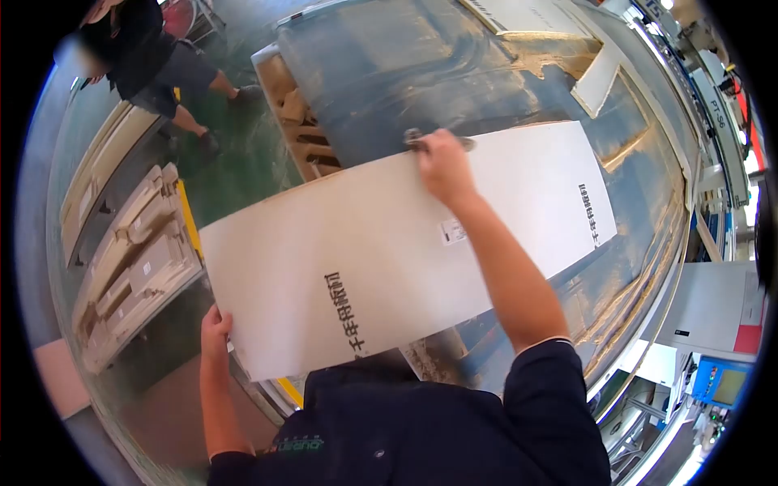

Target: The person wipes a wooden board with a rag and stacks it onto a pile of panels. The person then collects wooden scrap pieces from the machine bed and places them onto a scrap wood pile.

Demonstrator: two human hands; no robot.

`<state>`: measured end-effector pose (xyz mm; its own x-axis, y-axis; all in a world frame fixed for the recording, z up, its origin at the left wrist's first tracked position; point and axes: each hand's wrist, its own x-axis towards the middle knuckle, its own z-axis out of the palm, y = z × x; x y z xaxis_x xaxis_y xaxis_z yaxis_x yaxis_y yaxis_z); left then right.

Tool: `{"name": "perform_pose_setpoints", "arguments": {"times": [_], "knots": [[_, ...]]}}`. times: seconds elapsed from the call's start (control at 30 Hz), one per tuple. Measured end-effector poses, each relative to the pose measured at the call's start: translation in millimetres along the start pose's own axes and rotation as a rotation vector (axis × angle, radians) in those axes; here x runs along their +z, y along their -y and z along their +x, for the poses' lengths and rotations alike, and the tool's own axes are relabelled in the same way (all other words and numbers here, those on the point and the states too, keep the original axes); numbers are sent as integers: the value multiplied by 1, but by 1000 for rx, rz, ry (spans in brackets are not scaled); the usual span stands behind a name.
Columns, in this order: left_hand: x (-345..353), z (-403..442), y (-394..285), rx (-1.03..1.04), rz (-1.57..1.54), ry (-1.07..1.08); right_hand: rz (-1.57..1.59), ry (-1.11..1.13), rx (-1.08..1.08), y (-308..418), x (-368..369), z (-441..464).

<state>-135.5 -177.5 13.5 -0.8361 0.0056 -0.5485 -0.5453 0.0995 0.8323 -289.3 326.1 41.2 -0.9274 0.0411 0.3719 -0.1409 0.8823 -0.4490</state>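
Observation:
A long white board [381, 235] with black printed characters lies slantwise in front of me, its left part reaching past the dusty table. My left hand [216, 330] grips the board's near left end, thumb on top and fingers partly hidden at the edge. At the board's far long edge, my right hand [444, 166] is closed around a small metal tool [414, 138]. Only its ends show beyond the fingers, so its exact kind is unclear. A small white label [452, 232] sticks to the board beside my right forearm.
Dust and offcut strips [598, 81] lie on the dark table [381, 73]. Wooden scraps fill a bin [296, 113] at its left side. Carts with stacked panels [142, 259] stand at the left. A person [150, 61] stands behind them. Machinery [717, 121] lines the right.

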Motion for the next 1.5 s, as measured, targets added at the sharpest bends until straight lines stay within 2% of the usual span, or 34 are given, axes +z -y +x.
{"name": "perform_pose_setpoints", "arguments": {"times": [0.07,0.13,0.17,0.33,0.37,0.43,0.5,0.57,0.6,0.63,0.67,0.7,0.73,0.77,0.8,0.9,0.97,1.0,1.03,1.1,1.17,1.23,1.3,1.43,1.5], "knots": [[5,-1,0,37,-70,-4,44,38,-97,46,22,-4],[-2,1,10,26,-62,-3,-99,137,-122,44,36,1],[-6,4,18,40,-47,-2,14,113,-153,42,32,4],[-2,-1,5,4,11,22,-181,56,-80,42,36,18],[-4,-3,6,23,19,52,-104,80,-91,57,40,17],[-7,-7,6,29,10,90,17,161,-130,92,57,10],[-10,-2,2,59,-25,139,62,31,-214,130,92,-4],[-10,-2,3,78,-74,189,62,57,-270,182,126,-7],[-10,2,7,101,-115,190,103,151,-184,222,140,-10],[-13,5,6,96,-126,225,145,228,-185,261,159,-12],[-17,6,5,85,-136,259,114,181,-315,293,186,-16],[-20,6,8,61,-147,292,68,230,-385,327,205,-20],[-24,6,11,40,-140,333,47,372,-402,364,196,-21],[-25,7,12,36,-189,352,187,431,-389,379,223,-27],[-23,6,12,30,-238,363,356,464,-289,394,232,-32],[-30,20,24,38,-265,445,470,280,-380,398,215,-20],[-32,21,34,1,-333,483,401,167,-356,371,180,0],[-33,21,34,-32,-362,520,596,301,41,369,147,5],[-35,22,26,-64,-390,557,339,91,-183,346,138,14],[-39,22,18,-90,-445,621,305,5,-102,317,139,7],[-42,24,16,-84,-494,680,144,222,-205,305,148,-22],[-45,29,23,-107,-550,744,155,180,-259,321,157,-66],[-49,35,27,-158,-686,810,270,351,-267,350,145,-101],[-48,30,16,-437,-862,595,119,601,-410,369,112,-184],[-49,28,14,-325,-735,690,97,714,-446,378,82,-219]]}}
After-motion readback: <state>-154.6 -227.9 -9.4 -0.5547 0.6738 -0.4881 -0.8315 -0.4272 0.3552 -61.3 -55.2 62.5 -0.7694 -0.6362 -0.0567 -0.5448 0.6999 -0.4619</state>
